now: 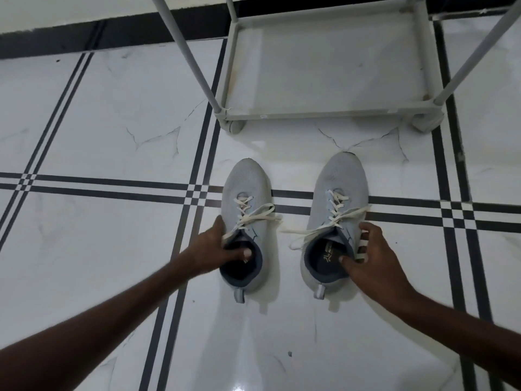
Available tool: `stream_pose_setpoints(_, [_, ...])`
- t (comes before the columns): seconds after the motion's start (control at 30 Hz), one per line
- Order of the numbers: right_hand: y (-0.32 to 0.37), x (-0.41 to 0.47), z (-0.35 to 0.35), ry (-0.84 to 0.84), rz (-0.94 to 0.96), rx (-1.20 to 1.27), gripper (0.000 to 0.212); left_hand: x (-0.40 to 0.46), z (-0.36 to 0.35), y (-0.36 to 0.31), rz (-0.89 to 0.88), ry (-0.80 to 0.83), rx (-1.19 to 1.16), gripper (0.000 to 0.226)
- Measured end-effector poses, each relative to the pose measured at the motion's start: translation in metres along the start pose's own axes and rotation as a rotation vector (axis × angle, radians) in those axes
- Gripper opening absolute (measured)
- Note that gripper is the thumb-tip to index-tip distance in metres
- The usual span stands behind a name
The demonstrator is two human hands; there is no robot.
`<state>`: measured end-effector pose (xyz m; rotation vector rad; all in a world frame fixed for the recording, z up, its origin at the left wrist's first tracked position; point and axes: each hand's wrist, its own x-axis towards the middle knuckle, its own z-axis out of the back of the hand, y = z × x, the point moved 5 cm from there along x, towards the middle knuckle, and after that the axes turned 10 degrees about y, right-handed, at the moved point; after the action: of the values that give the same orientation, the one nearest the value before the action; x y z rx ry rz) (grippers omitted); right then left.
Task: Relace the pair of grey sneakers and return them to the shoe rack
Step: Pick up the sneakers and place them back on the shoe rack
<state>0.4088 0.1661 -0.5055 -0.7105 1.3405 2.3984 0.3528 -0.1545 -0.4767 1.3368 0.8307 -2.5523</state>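
Observation:
Two grey sneakers stand side by side on the tiled floor, toes pointing away from me. The left sneaker [248, 193] has cream laces threaded through its eyelets, ends loose to the right. My left hand [217, 246] grips its collar, thumb inside the opening. The right sneaker [338, 182] is laced too, with loose lace ends trailing left and right. My right hand [369, 258] holds its collar on the right side, thumb inside. The grey shoe rack [324, 114] stands just beyond the toes, its bottom shelf bare.
The rack's slanted poles [191, 57] rise toward me on the left and right. White floor tiles with dark stripe lines [112, 187] spread all around. A dark skirting strip [84, 38] runs along the wall behind the rack.

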Motion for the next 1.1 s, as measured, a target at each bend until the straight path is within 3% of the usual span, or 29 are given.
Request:
stream_pose_setpoints(0.17, [0.001, 0.003, -0.002, 0.058, -0.12, -0.027, 0.068, -0.004, -0.021, -0.014, -0.066, -0.286, 0.113, 0.054])
stream_pose_setpoints(0.43, [0.024, 0.012, -0.006, 0.068, -0.128, -0.104, 0.036, -0.006, -0.033, -0.032, -0.224, -0.293, 0.059, 0.03])
stream_pose_setpoints(0.7, [0.112, -0.037, 0.058, 0.007, -0.082, -0.122, 0.022, -0.072, 0.027, -0.083, -0.318, -0.21, -0.067, 0.047])
stream_pose_setpoints(1.1, [0.349, -0.2, 0.208, -0.098, 0.042, -0.111, 0.017, -0.312, 0.18, -0.217, -0.451, -0.291, -0.211, 0.064])
